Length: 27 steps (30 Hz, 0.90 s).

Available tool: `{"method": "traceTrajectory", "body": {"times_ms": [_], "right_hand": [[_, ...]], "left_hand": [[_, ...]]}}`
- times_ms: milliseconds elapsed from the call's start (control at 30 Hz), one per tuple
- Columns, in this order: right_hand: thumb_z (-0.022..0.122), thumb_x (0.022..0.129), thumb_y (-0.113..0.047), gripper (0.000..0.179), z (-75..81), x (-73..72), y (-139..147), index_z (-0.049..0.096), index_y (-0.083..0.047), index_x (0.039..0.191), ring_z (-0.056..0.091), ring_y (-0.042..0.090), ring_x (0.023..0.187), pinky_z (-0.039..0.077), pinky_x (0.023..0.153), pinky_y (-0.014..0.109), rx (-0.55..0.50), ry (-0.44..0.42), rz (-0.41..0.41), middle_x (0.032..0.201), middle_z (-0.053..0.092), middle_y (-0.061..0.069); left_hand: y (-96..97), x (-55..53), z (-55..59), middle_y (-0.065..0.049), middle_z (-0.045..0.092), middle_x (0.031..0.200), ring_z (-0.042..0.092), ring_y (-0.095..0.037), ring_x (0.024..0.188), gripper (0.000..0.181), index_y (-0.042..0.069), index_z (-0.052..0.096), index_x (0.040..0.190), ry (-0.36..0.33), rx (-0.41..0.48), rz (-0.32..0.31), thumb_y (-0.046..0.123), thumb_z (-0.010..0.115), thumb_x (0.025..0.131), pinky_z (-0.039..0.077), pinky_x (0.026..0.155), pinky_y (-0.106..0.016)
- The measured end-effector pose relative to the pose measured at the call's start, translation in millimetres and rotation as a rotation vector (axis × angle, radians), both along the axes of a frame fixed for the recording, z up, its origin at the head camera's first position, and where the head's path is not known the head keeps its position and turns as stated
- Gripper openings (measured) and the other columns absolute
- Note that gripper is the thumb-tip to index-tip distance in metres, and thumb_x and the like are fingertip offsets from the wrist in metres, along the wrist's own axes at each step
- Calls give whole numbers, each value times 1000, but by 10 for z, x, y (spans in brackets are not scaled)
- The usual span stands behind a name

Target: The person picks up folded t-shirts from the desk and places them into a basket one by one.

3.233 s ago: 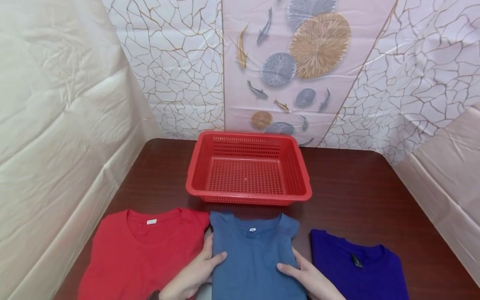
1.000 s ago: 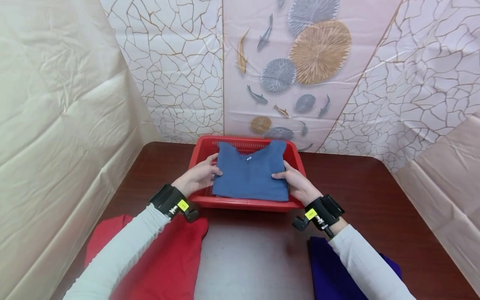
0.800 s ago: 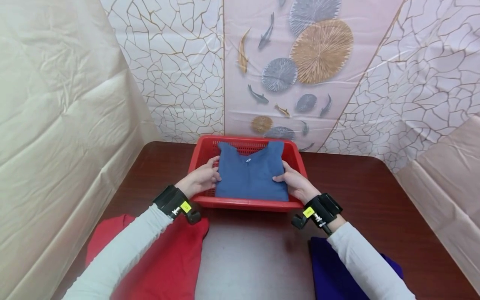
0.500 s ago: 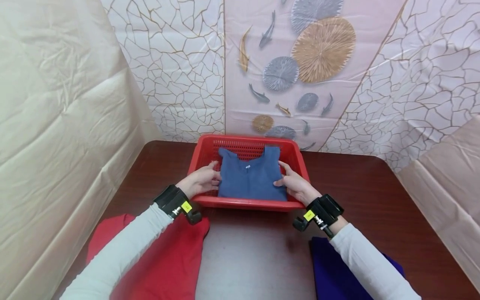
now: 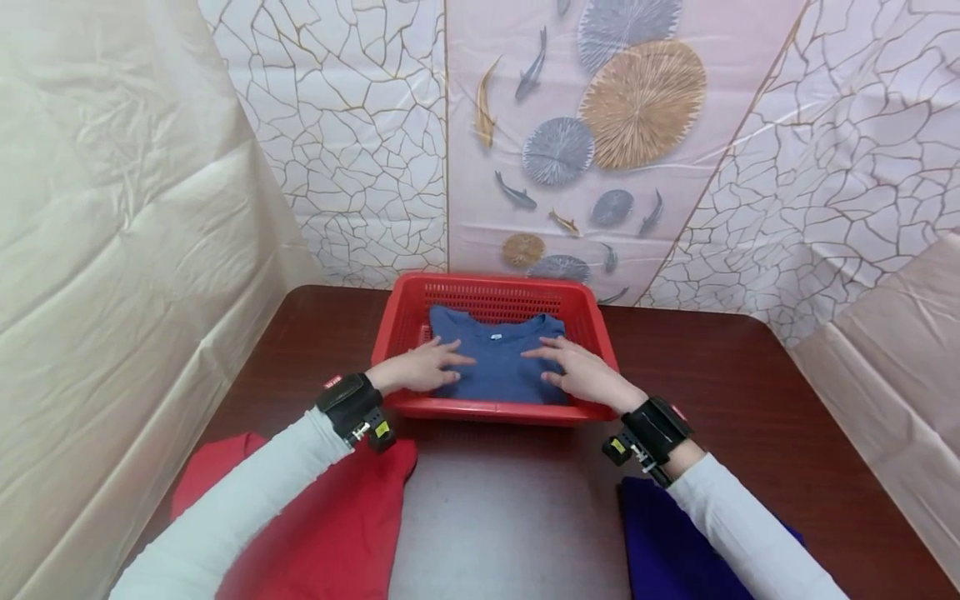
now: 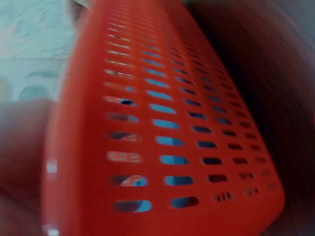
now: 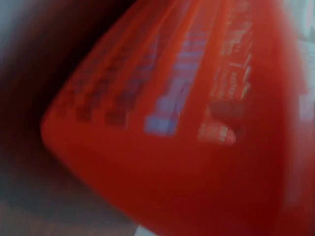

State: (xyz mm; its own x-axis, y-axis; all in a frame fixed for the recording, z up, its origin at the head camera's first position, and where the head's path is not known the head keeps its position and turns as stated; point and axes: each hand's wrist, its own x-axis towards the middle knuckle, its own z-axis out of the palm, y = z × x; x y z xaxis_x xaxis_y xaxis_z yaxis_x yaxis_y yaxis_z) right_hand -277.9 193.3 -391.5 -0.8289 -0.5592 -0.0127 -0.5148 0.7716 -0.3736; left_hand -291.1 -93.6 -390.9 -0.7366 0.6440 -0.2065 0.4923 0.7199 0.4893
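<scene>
A folded blue T-shirt (image 5: 495, 367) lies flat inside the red plastic basket (image 5: 487, 408), its collar and small white label toward the back. My left hand (image 5: 423, 367) is over the shirt's left side with fingers spread. From the right, my right hand (image 5: 585, 373) reaches over the basket rim, its fingers loosely extended above the shirt. Neither hand grips anything. Through the slots of the basket wall (image 6: 147, 113) in the left wrist view, bits of blue cloth show. The right wrist view is blurred and filled by the basket wall (image 7: 147, 162).
A folded red T-shirt (image 5: 337, 508) lies at the front left, partly under the left sleeve. A dark blue garment (image 5: 667, 542) lies at the front right, partly covered by the right sleeve. The brown table (image 5: 697, 358) meets patterned cloth at the back.
The blue T-shirt went from the near edge of the table into the basket and was lowered flat. Both hands let go of its sides and now spread over it.
</scene>
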Motion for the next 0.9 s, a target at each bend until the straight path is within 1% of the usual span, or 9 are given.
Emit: {"method": "traceTrajectory", "body": {"times_ms": [100,200,267,367,500,633,733,833,900], "right_hand": [[60,87,-16,49,-58,-62,-5,49,-17,135,35,40,127,37,98,61,124,-96,117,143,37,25],[58,89,-21,48,-106,-82,1,48,-20,136,34,42,127,33,101,62,207,-193,159,145,33,26],[56,90,-23,46,-124,-81,-1,49,-21,135,31,44,128,27,103,64,225,-231,157,145,32,27],[54,91,-22,45,-124,-64,-19,49,-22,136,25,46,130,21,105,66,211,-273,130,147,30,25],[54,90,-23,46,-116,-23,-46,49,-24,136,23,46,132,20,105,66,201,-289,101,148,29,23],[57,89,-22,46,-101,-14,-52,51,-23,134,27,46,130,26,103,65,183,-257,98,147,30,24],[58,89,-20,46,-91,-22,-54,51,-21,134,29,46,128,30,102,64,163,-247,109,146,31,26],[60,87,-20,47,-109,-38,-51,52,-18,133,33,43,127,33,101,62,151,-212,130,143,36,25],[63,86,-20,48,-123,-36,-49,53,-16,132,38,40,125,37,99,59,133,-153,125,140,43,24]], "left_hand": [[42,2,-32,-22,26,149,12,-43,135,42,16,46,138,-72,-125,-93,20,42,96,12,112,-59],[61,-18,-39,-20,25,150,11,-39,137,42,19,46,138,-174,-190,-109,21,41,97,11,113,-56],[56,-36,-30,-19,23,151,9,-37,138,42,21,45,139,-210,-216,-119,23,42,96,10,113,-56],[20,-68,-22,-18,18,153,6,-37,138,45,25,42,140,-225,-259,-151,27,44,96,9,113,-57],[-34,-72,-25,-17,13,155,1,-38,138,47,27,38,142,-244,-279,-180,32,44,95,5,113,-58],[-60,-74,-23,-17,10,155,-1,-38,138,48,27,38,142,-253,-247,-176,33,44,95,4,112,-59],[-69,-81,-34,-16,15,155,2,-37,139,48,26,40,141,-236,-215,-159,31,46,94,8,112,-60],[-66,-77,-52,-14,31,150,18,-32,137,44,23,47,137,-177,-158,-137,28,48,93,20,110,-56],[-63,-61,-56,-12,45,141,33,-27,131,40,20,52,133,-96,-105,-115,26,49,93,30,107,-52]]}}
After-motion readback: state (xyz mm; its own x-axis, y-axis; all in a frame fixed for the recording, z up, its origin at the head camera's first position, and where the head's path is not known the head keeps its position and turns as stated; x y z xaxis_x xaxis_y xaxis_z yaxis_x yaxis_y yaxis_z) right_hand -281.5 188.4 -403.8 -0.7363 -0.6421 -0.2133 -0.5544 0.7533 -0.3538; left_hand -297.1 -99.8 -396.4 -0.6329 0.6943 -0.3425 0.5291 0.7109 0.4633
